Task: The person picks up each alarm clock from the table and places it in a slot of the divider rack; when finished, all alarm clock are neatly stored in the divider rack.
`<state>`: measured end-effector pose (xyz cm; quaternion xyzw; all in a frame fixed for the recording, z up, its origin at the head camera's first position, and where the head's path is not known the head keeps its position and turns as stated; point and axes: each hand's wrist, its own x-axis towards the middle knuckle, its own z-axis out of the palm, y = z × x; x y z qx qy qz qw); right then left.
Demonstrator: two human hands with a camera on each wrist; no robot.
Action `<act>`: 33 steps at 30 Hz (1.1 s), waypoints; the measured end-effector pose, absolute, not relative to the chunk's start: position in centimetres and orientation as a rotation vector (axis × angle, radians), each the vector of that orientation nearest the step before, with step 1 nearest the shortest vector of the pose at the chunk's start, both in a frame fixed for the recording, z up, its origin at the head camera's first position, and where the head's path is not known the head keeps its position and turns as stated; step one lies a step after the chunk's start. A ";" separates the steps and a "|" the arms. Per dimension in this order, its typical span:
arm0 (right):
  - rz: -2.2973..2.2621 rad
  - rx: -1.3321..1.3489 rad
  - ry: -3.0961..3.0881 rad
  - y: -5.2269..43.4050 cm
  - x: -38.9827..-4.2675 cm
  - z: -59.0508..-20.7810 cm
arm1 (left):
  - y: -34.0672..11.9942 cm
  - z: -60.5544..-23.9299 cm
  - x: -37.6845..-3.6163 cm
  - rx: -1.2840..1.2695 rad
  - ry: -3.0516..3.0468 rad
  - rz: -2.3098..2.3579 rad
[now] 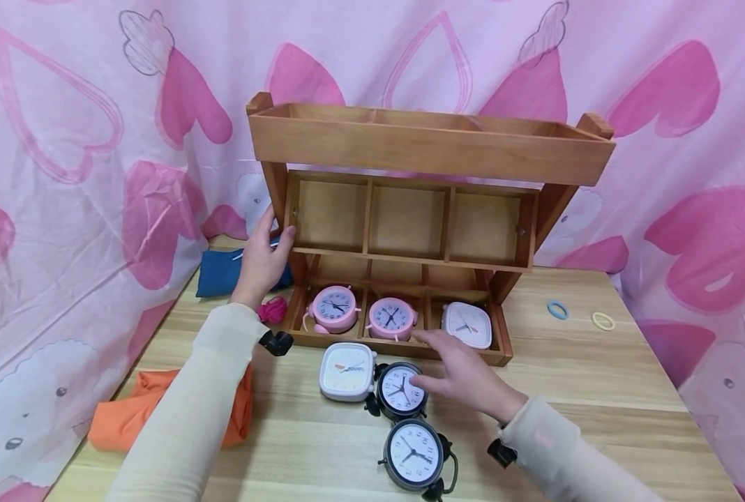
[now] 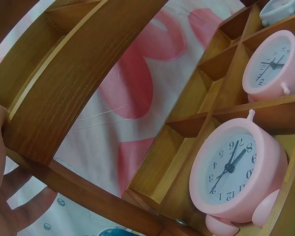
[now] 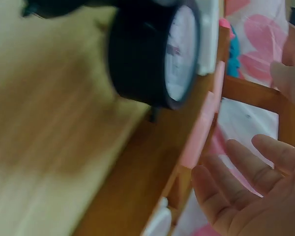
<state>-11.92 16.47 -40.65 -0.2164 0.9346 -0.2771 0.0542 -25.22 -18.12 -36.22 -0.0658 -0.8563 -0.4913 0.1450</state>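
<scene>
The wooden shelf [image 1: 429, 150] stands on the table [image 1: 598, 390], against a pink curtain [image 1: 65, 139]. The left hand [image 1: 262, 261] holds the shelf's left upright, fingers curled round its edge. The left wrist view shows only the thumb and part of the palm [image 2: 0, 196] against that upright; the other fingers are out of its frame.

The shelf's bottom row holds three clocks: a pink clock [image 1: 335, 308] in the left compartment, a second pink clock [image 1: 391, 318] in the middle, and a white square clock [image 1: 468, 324] in the right.

Just in front of the shelf lie another white square clock [image 1: 347, 371], a black clock [image 1: 401, 390] and, farther forward, a second black clock [image 1: 414, 454].

The right hand [image 1: 467, 376] hovers above the first black clock, palm down, fingers extended and slightly spread, gripping nothing. The right wrist view, blurred, shows the open palm [image 3: 255, 196] beside the shelf's front edge with the black clock [image 3: 155, 54] near it; contact cannot be determined.

Left of the shelf lie a blue cloth [image 1: 222, 273] and an orange cloth [image 1: 134, 415]. Right of the shelf lie a blue ring [image 1: 557, 309] and a yellow ring [image 1: 603, 321].
</scene>
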 end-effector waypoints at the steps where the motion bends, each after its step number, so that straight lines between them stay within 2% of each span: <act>1: -0.839 -0.651 2.827 16.5 -11.8 -41.0 | -18.1 -36.2 -25.2 -0.192 -2.466 -1.414; 15: -0.758 -0.653 2.672 15.6 -11.7 -44.8 | -18.1 -36.2 -25.5 -0.190 -2.462 -1.416; 33: -0.779 -0.616 2.562 14.4 -11.9 -45.4 | -18.0 -36.1 -25.4 -0.164 -2.477 -1.423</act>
